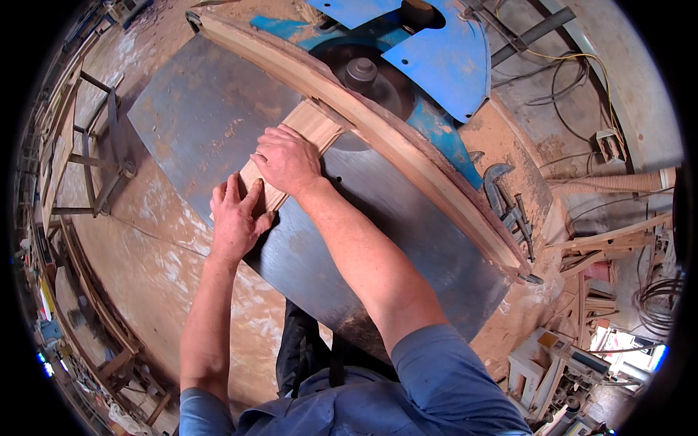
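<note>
Board: here it lies, flat on the counter [436, 240], on the person's side of the fence [396, 145]; its far end looks to reach right up to the fence, though whether it tucks underneath, I can't tell.
Right hand: nearer the fence, this right hand [287, 160] drapes over the board [313, 123], fingers curled across it, gripping; probably there to keep the wood down and steady.
Left hand: farther from the fence, the left hand [236, 218] grasps the board's near end, thumb apart from the fingers, likely for control from behind.
Fence: and what a long wooden bar, slanting over the counter, dark metal fittings at its ends, presumably to hold it fixed so the board has something firm to meet.
Spindle: just beyond the fence sits the spindle [361, 73], with the bar between it and both hands, perhaps as a barrier.
Cover: blue plate [443, 69] beyond the fence, partly over the machinery, seemingly as a shield.
Clamp: a loose-looking metal clamp [498, 189] lies behind the fence, in the sawdust, untouched.
</note>
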Demonstrator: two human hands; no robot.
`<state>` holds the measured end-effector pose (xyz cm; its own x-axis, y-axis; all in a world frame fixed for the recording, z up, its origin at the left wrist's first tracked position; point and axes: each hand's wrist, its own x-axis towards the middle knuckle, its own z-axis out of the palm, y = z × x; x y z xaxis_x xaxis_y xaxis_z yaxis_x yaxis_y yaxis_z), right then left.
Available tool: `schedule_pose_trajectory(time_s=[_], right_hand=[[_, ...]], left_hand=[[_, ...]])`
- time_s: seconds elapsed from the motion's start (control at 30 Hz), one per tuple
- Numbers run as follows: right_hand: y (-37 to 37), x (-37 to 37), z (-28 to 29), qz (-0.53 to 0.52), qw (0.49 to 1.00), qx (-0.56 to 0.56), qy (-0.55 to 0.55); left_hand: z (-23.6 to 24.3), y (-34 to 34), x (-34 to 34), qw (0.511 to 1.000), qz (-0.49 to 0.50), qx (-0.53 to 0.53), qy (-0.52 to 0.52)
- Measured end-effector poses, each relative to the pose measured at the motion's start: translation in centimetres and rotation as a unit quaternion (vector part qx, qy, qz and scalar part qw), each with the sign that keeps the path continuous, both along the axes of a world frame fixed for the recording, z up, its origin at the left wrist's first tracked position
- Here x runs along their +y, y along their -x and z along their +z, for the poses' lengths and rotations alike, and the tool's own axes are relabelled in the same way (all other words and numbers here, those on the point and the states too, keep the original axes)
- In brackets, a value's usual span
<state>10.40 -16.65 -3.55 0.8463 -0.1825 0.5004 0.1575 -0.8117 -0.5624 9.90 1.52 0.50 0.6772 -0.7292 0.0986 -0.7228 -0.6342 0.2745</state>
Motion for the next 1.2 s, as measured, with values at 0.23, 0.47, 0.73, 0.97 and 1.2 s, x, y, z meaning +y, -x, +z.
schedule_pose_trajectory(time_s=[0.23,0.47,0.73,0.97,1.2], right_hand=[[-1.1,0.3,-0.1,0.004,1.000,0.021,0.002],[-3.6,1.0,0.3,0.010,1.000,0.023,0.012],[6.0,7.2,6.1,-0.099,0.948,-0.101,-0.284],[16.3,15.7,6.9,0.027,0.865,0.188,-0.465],[22.4,15.6,12.2,-0.001,0.953,0.147,-0.265]], left_hand=[[-0.2,-1.0,0.2,1.000,-0.003,-0.012,0.000],[0.2,-4.0,1.0,0.999,0.014,0.036,-0.001],[1.6,-0.8,8.6,0.990,0.101,0.031,0.095],[0.8,14.6,13.2,0.956,0.136,0.076,0.249],[9.1,17.0,12.9,0.936,0.131,0.024,0.325]])
